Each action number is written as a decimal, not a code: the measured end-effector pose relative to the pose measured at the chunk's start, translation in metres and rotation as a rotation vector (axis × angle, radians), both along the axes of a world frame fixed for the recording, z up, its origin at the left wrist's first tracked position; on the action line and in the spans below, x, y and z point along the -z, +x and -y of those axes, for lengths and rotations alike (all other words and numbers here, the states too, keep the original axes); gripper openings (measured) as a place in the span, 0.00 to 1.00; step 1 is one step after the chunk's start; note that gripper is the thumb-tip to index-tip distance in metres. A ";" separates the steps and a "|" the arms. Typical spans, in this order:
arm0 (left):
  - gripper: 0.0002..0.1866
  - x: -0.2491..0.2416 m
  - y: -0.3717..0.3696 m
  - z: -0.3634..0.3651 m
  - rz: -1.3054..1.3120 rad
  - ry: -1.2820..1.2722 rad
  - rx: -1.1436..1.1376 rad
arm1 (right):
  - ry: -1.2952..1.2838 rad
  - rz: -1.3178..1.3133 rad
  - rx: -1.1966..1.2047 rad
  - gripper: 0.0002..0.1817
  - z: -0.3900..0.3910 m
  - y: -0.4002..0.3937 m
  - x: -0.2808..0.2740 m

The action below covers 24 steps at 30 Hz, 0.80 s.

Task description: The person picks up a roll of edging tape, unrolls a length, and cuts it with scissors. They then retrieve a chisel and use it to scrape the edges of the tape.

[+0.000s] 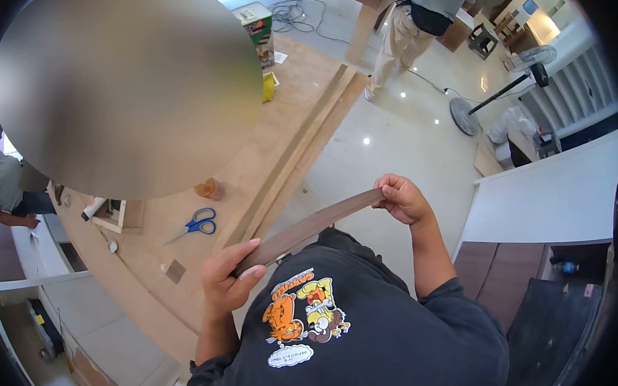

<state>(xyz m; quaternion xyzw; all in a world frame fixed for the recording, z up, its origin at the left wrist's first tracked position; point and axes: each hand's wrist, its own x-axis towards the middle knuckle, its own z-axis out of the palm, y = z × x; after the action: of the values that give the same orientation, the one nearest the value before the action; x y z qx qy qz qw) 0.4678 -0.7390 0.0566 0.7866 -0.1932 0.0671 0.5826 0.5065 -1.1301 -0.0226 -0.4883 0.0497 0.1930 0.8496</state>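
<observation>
A long, thin brown wood-grain strip is stretched between both hands, in front of the dark shirt. My left hand grips its lower left end, fingers under it and thumb on the near side. At its upper right end, my right hand pinches the strip between thumb and fingers. Left of the strip lie blue-handled scissors on the wooden worktable, with a small brown square piece nearer my left hand. An orange-brown container sits beyond the scissors.
Long wooden boards line the table's right edge. A wooden box with tools and a large tin are on the table. Another person stands beyond; one more is at left. A fan stands right; a large blurred oval hides the upper left.
</observation>
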 end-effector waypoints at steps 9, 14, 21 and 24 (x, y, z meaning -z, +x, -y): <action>0.18 -0.003 0.002 0.057 -0.171 0.249 0.114 | 0.668 -0.032 0.185 0.13 0.016 0.050 -0.010; 0.19 0.013 0.001 0.109 -0.258 0.389 -0.053 | 1.209 -0.139 0.210 0.30 0.036 0.093 -0.039; 0.20 0.040 -0.012 0.153 -0.334 0.428 -0.264 | 1.014 -0.243 0.194 0.28 0.018 0.117 -0.054; 0.21 0.043 -0.020 0.171 -0.375 0.484 -0.349 | 0.428 -0.099 0.106 0.21 -0.001 0.122 -0.037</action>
<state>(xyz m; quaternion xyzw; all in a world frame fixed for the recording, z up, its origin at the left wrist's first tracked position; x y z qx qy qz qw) 0.4482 -0.9095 0.0138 0.9218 0.0444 -0.0277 0.3841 0.6290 -1.1290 0.0139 -0.2836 0.0749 0.1780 0.9393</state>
